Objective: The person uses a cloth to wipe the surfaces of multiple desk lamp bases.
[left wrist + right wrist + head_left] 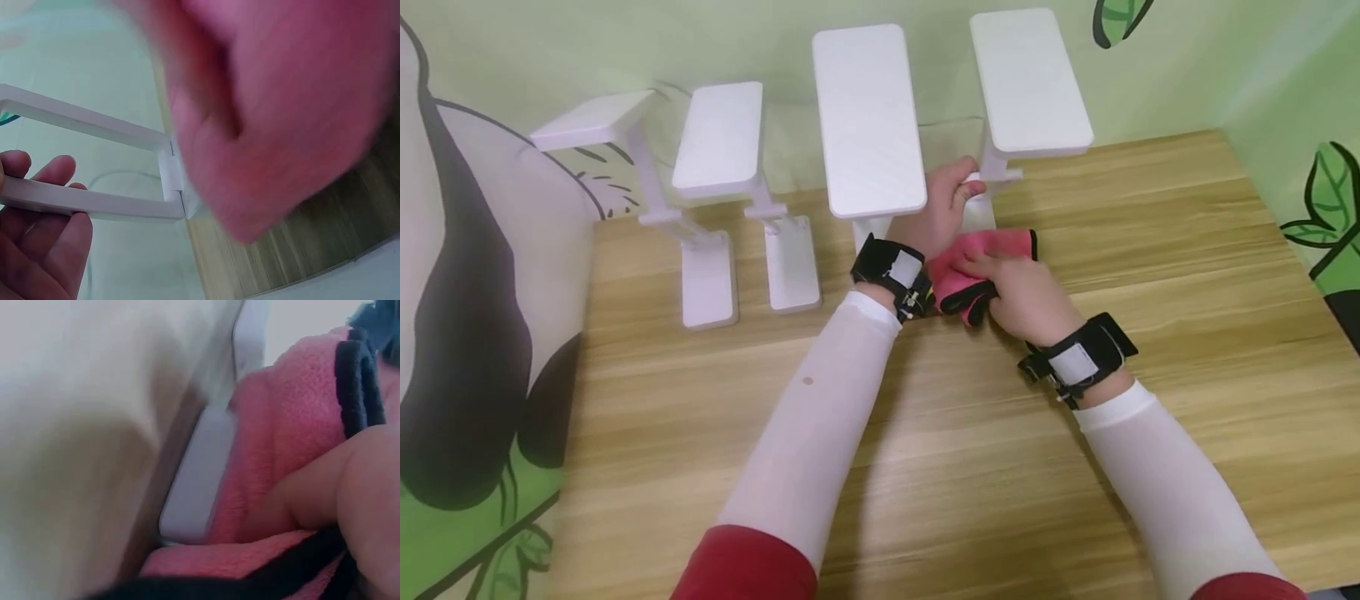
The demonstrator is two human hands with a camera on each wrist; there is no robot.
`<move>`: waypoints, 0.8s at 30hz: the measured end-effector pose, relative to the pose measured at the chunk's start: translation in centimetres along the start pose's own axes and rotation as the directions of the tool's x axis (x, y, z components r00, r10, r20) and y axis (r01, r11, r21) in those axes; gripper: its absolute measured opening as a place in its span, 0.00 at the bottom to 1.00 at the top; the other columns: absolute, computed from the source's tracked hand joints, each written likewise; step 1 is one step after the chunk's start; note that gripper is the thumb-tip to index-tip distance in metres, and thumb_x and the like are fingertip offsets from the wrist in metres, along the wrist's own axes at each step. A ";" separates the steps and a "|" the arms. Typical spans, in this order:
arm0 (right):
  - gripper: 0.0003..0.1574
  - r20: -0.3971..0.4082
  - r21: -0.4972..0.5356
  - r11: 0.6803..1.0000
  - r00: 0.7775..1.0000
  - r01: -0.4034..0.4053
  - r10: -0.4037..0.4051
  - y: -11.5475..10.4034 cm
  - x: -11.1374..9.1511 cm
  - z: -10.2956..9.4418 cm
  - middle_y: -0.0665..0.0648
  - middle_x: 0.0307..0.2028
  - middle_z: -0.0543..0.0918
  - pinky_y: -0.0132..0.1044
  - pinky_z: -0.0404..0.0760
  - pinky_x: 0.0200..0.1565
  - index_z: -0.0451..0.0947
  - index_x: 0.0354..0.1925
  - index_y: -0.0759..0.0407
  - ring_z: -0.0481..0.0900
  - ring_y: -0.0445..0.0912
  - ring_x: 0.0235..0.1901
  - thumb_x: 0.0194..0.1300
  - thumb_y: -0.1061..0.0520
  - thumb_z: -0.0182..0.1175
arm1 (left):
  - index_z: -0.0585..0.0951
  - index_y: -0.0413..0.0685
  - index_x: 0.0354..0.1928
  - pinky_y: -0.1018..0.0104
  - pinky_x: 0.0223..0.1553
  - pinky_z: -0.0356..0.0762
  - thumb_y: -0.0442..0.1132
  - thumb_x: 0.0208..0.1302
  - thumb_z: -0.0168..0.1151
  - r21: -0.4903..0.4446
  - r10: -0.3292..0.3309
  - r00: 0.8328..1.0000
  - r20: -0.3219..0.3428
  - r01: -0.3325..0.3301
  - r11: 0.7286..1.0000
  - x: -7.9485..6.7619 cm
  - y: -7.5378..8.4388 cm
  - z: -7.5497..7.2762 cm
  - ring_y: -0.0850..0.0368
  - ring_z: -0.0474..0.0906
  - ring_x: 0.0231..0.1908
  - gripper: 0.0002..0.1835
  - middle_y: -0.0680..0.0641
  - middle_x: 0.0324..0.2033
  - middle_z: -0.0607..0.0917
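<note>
The rightmost white folding desk lamp (1032, 79) stands at the back of the table. My left hand (934, 208) grips its stem, and in the left wrist view the fingers (65, 250) curl round one bar of the lamp's two-bar arm (119, 203). A pink cloth with black edging (1000, 243) lies bunched over the lamp's base. With fingers bent into the folds, my right hand (1033, 300) holds this cloth against the base. The right wrist view shows the cloth (294, 400) along the side of the white base (200, 475). Most of the base is hidden.
Left of that lamp stand three more white desk lamps, one (868, 121) behind my left wrist, another (722, 137) and a far-left one (595, 121). The wooden table (1150, 275) meets a green painted wall (1180, 75) at the back.
</note>
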State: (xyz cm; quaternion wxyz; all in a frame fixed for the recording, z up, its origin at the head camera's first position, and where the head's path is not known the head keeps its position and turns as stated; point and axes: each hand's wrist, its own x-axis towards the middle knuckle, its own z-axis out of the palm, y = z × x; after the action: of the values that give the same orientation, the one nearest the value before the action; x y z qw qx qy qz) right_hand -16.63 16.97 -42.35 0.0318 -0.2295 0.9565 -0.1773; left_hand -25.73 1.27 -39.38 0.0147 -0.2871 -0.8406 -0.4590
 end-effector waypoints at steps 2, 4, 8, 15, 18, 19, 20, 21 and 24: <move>0.40 0.007 0.022 1.000 1.000 -0.001 0.001 0.8 1.5 -0.2 0.58 0.65 0.74 0.56 0.79 0.47 0.74 0.66 0.51 0.77 0.59 0.53 0.56 0.72 0.53 | 0.71 0.40 0.36 0.68 0.36 0.67 0.37 0.75 0.50 -0.022 -0.020 1.000 0.017 0.020 1.000 0.0 0.1 0.0 0.56 0.72 0.35 0.09 0.46 0.31 0.75; 0.41 0.003 0.033 0.999 1.000 -0.008 0.008 1.6 2.8 -0.2 0.60 0.65 0.73 0.57 0.78 0.49 0.73 0.66 0.52 0.75 0.60 0.54 0.54 0.72 0.53 | 0.71 0.39 0.37 0.69 0.38 0.69 0.34 0.75 0.49 -0.050 -0.028 0.999 0.027 0.029 0.998 -0.1 0.2 0.1 0.55 0.74 0.39 0.07 0.45 0.35 0.79; 0.43 -0.026 0.057 0.997 0.998 -0.050 0.051 2.5 4.4 0.1 0.64 0.60 0.77 0.58 0.77 0.48 0.74 0.65 0.54 0.76 0.61 0.50 0.48 0.72 0.51 | 0.70 0.37 0.35 0.69 0.39 0.69 0.31 0.75 0.49 -0.081 -0.018 1.000 0.026 0.020 0.997 -0.3 0.3 0.3 0.50 0.75 0.39 0.07 0.42 0.34 0.79; 0.46 -0.108 0.042 0.998 0.992 -0.056 0.060 1.4 2.2 1.1 0.61 0.56 0.80 0.53 0.77 0.32 0.75 0.64 0.46 0.78 0.58 0.38 0.47 0.73 0.54 | 0.71 0.39 0.36 0.70 0.37 0.68 0.33 0.76 0.50 -0.065 -0.021 1.000 0.014 0.022 0.998 -0.2 -0.1 0.6 0.55 0.73 0.37 0.07 0.44 0.34 0.79; 0.46 -0.115 0.006 0.998 0.991 -0.067 0.067 0.0 0.2 1.1 0.61 0.58 0.79 0.53 0.78 0.30 0.75 0.65 0.46 0.80 0.59 0.38 0.48 0.73 0.52 | 0.71 0.39 0.35 0.69 0.35 0.65 0.35 0.75 0.51 -0.053 0.012 1.000 -0.005 -0.012 0.999 -0.1 -0.2 0.5 0.56 0.70 0.33 0.08 0.46 0.27 0.71; 0.45 -0.116 -0.004 0.998 0.991 -0.063 0.063 -0.4 -0.4 1.1 0.61 0.59 0.79 0.53 0.78 0.30 0.75 0.65 0.47 0.80 0.60 0.39 0.48 0.73 0.52 | 0.71 0.39 0.34 0.69 0.34 0.64 0.35 0.74 0.51 -0.049 0.024 1.000 -0.011 -0.024 0.998 -0.1 -0.2 0.5 0.56 0.68 0.31 0.09 0.46 0.26 0.68; 0.45 -0.115 -0.012 0.998 0.991 -0.063 0.061 -0.8 -1.0 1.1 0.61 0.59 0.79 0.54 0.79 0.30 0.76 0.64 0.48 0.81 0.61 0.42 0.48 0.73 0.51 | 0.70 0.39 0.34 0.68 0.33 0.63 0.35 0.74 0.52 -0.042 0.032 0.999 -0.016 -0.032 0.999 -0.1 -0.1 0.5 0.56 0.67 0.30 0.09 0.47 0.25 0.64; 0.44 -0.108 -0.019 0.998 0.992 -0.065 0.063 -1.1 -1.5 1.0 0.61 0.60 0.78 0.54 0.80 0.31 0.77 0.63 0.49 0.80 0.61 0.45 0.48 0.73 0.51 | 0.70 0.39 0.34 0.68 0.33 0.63 0.35 0.74 0.52 -0.042 0.032 0.999 -0.014 -0.033 0.999 0.0 -0.1 0.4 0.56 0.66 0.30 0.09 0.47 0.24 0.63; 0.44 -0.080 -0.027 0.998 0.995 -0.064 0.062 -1.8 -2.4 1.1 0.61 0.62 0.76 0.53 0.81 0.32 0.76 0.64 0.51 0.75 0.59 0.56 0.48 0.74 0.50 | 0.71 0.40 0.35 0.68 0.33 0.63 0.38 0.74 0.51 -0.022 0.017 1.000 -0.008 -0.017 1.000 0.0 -0.1 0.2 0.56 0.67 0.30 0.09 0.47 0.25 0.64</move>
State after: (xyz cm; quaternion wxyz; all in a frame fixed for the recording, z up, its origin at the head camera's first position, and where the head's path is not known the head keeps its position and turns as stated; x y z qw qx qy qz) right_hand -13.61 16.23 -42.80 -0.0041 -0.1925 0.9662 -0.1712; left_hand -25.73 1.34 -39.58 0.0188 -0.2928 -0.8330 -0.4692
